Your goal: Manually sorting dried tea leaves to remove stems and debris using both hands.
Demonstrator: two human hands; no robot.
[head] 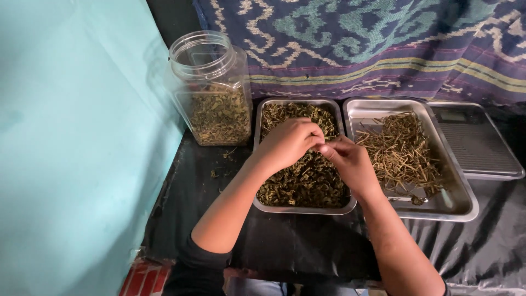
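My left hand and my right hand meet fingertip to fingertip above a steel tray heaped with dark green dried leaves. Both pinch a small piece of the plant between them; the piece itself is mostly hidden by the fingers. To the right, a second steel tray holds a loose pile of pale brown stems, close to my right hand.
A clear plastic jar, lid off and about half full of dried leaves, stands at the back left. A flat digital scale sits at the far right. Black sheeting covers the table; a teal wall is on the left, patterned cloth behind.
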